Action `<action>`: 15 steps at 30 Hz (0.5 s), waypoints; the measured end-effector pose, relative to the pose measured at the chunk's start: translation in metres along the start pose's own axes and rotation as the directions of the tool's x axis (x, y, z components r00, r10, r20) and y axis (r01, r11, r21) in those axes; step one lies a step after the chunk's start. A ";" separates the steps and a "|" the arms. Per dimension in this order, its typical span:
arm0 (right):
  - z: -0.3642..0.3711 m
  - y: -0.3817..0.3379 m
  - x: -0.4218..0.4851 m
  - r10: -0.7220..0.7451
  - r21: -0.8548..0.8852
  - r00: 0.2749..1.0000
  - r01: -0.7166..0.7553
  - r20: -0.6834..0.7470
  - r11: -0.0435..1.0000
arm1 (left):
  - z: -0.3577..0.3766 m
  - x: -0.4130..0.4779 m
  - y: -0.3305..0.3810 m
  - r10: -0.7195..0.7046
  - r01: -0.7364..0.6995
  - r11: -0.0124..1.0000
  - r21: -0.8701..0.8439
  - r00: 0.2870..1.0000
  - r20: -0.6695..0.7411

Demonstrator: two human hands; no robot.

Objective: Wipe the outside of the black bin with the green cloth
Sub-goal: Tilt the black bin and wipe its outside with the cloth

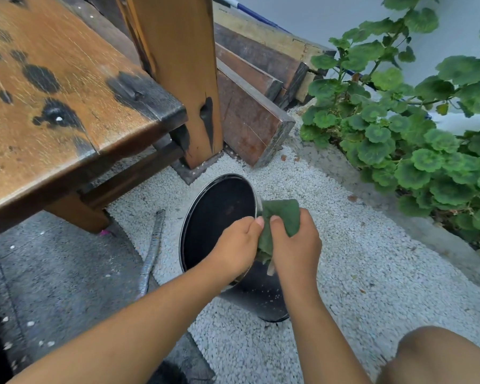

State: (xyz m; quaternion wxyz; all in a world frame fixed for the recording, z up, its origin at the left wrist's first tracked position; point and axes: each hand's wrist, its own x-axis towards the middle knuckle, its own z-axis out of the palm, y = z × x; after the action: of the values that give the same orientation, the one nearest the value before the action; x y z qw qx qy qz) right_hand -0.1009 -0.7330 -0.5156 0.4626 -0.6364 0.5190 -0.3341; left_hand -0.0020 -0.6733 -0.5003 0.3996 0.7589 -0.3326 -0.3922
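A round black bin [219, 212] stands on white gravel, its open top tilted toward the table at the left. The green cloth [281, 217] is bunched over the bin's right rim. My left hand [236, 245] reaches across the bin's opening and pinches the cloth's left edge. My right hand [295, 245] grips the cloth from the right, just outside the rim. The bin's dark outer wall [258, 295] shows below my hands, speckled with grit.
A worn wooden table [67, 101] with a thick post [183, 79] stands at the left. Planks [252, 106] lean behind the bin. A leafy plant [413, 128] fills the right side. A grey rod [151, 253] lies on the gravel. My knee [441, 356] is at lower right.
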 end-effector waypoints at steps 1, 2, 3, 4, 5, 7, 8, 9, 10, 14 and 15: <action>0.002 -0.002 -0.002 0.006 0.006 1.000 -0.006 0.006 1.000 | 0.003 0.002 0.000 -0.009 0.008 1.000 -0.025 0.999 -0.035; 0.005 -0.003 -0.005 0.015 0.012 1.000 -0.015 0.011 1.000 | 0.004 0.004 0.000 -0.014 0.011 0.999 -0.032 0.998 -0.066; 0.008 -0.003 -0.009 0.023 0.019 1.000 -0.024 0.012 1.000 | 0.003 0.007 -0.001 -0.017 0.014 0.999 -0.031 0.996 -0.089; 0.012 -0.003 -0.012 0.030 0.020 1.000 -0.030 0.011 0.999 | 0.000 0.010 -0.001 -0.022 0.018 0.999 -0.037 0.994 -0.104; 0.015 -0.002 -0.014 0.027 0.008 1.000 -0.027 0.013 1.000 | -0.003 0.012 -0.002 -0.029 0.024 0.999 -0.046 0.993 -0.114; 0.021 0.000 -0.013 -0.015 -0.060 0.999 0.017 0.031 0.998 | -0.009 0.018 -0.004 -0.047 0.041 0.998 -0.044 0.990 -0.131; 0.024 0.002 -0.011 -0.046 -0.105 0.998 0.051 0.046 0.993 | -0.013 0.021 -0.005 -0.060 0.057 0.998 -0.023 0.987 -0.149; 0.026 0.005 -0.008 -0.072 -0.147 0.996 0.080 0.062 0.986 | -0.016 0.024 -0.005 -0.071 0.074 0.997 0.008 0.982 -0.176; 0.027 0.009 -0.004 -0.090 -0.186 0.993 0.103 0.074 0.977 | -0.020 0.026 -0.006 -0.074 0.086 0.995 0.044 0.975 -0.211; 0.026 0.039 0.009 -0.053 -0.313 0.996 0.074 0.077 0.947 | -0.039 0.032 -0.008 -0.070 0.119 0.982 0.150 0.953 -0.296; 0.023 0.048 0.013 -0.026 -0.335 0.997 0.048 0.071 0.941 | -0.044 0.034 -0.010 -0.070 0.125 0.978 0.164 0.949 -0.306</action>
State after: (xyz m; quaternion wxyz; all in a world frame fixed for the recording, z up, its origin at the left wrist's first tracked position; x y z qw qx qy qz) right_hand -0.0935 -0.7416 -0.5697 0.3575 -0.7262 0.5409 -0.2286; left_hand 0.0536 -0.6812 -0.5037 0.3544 0.8583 -0.2646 -0.2602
